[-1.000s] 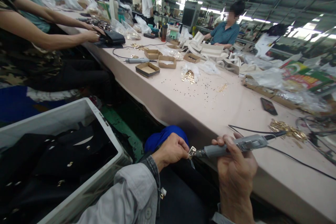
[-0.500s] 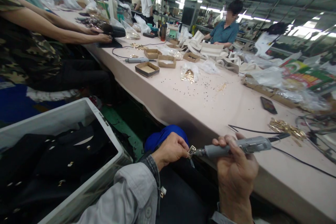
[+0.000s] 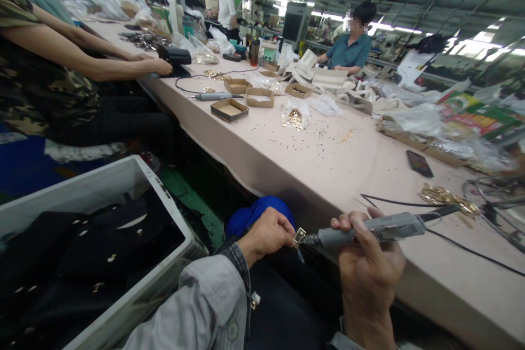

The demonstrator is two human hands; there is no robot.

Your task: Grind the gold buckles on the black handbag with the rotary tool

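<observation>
Pinched between the fingertips of my left hand (image 3: 268, 234) is a small gold metal buckle (image 3: 300, 235) with a rectangular opening. My right hand (image 3: 369, 262) wraps round a grey corded electric screwdriver (image 3: 379, 229). Its tip points left and meets the buckle, or comes very close to it; the exact contact is too small to make out. Dark material (image 3: 283, 306) lies across my lap below both hands, with a small gold fitting (image 3: 255, 299) showing on it near my left cuff.
A grey plastic bin (image 3: 143, 175) of black pieces stands at left. Along the table (image 3: 262, 158) are cardboard boxes (image 3: 229, 109), a bag of gold parts (image 3: 295, 117), scattered tiny screws, a phone (image 3: 419, 164) and gold hardware (image 3: 447, 199). A co-worker's arms (image 3: 110, 63) reach in at far left.
My hands, the buckle and the screwdriver hold almost the same place. At far left, the co-worker's hands and the black item have shifted slightly.
</observation>
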